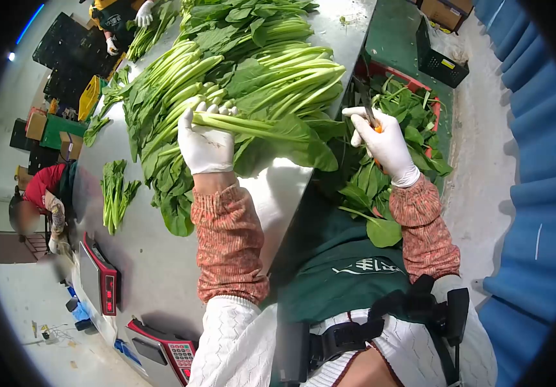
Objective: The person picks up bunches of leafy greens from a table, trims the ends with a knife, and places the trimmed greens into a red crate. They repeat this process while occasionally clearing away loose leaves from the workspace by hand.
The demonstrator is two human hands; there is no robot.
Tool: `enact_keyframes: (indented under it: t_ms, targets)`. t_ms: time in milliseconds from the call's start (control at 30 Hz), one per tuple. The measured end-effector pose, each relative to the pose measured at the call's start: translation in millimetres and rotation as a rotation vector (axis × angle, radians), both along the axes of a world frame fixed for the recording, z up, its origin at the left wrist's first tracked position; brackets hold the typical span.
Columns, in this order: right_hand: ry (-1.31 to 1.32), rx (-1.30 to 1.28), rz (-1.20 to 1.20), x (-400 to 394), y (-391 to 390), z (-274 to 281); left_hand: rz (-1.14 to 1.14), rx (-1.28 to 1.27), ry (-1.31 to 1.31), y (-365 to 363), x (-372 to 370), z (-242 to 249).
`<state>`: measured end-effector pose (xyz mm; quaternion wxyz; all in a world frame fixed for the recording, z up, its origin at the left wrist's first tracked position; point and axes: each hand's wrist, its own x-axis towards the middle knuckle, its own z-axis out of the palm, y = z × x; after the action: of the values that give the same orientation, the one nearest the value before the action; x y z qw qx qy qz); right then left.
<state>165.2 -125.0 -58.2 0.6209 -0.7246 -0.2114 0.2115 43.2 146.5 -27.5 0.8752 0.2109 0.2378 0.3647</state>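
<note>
White gloves cover both hands. My left hand (207,142), palm up, has its thumb and fingers around the stem end of a leafy green stalk (271,132), whose leaves point right. To its right my right hand (381,138) is closed on a small knife (371,117) with an orange handle, its blade pointing up. Large piles of leafy greens (291,84) lie on the metal table (161,258) just beyond my left hand. Under my right hand, loose leaves (413,109) fill a red crate (410,79).
A small bunch of greens (118,197) lies at the table's left. Two red scales (107,277) stand at the lower left. A person in red (49,187) is at the left edge, and another person's gloved hands (143,14) are at the top. A black crate (442,61) sits upper right.
</note>
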Motion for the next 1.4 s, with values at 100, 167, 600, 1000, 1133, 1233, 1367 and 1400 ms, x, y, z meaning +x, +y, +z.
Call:
enact_keyframes:
  t_ms: [100,167,600,1000,1133,1233,1367,1400]
  targets:
    - [-0.025,0.026,0.003,-1,3,-2,-0.069,0.075,-0.067,-4,-10,1]
    - [-0.012,0.053,-0.049,1,5,0,-0.124,0.299,-0.082,-2,-22,9]
    - [-0.345,-0.097,-0.161,99,63,-20,-0.061,1.185,0.589,-60,-58,49]
    - [-0.387,0.251,-0.059,13,35,46,0.269,2.084,0.517,-89,50,7]
    - [-0.385,0.390,-0.061,14,7,64,0.303,2.146,0.442,-108,55,33]
    - [-0.702,0.130,-0.287,13,-15,61,0.322,2.175,0.480,-120,65,41]
    - [-0.725,-0.246,-0.295,7,-37,49,0.282,2.227,0.469,-141,74,42]
    - [-0.705,-0.249,-0.302,10,-44,45,0.245,2.222,0.443,-147,76,42]
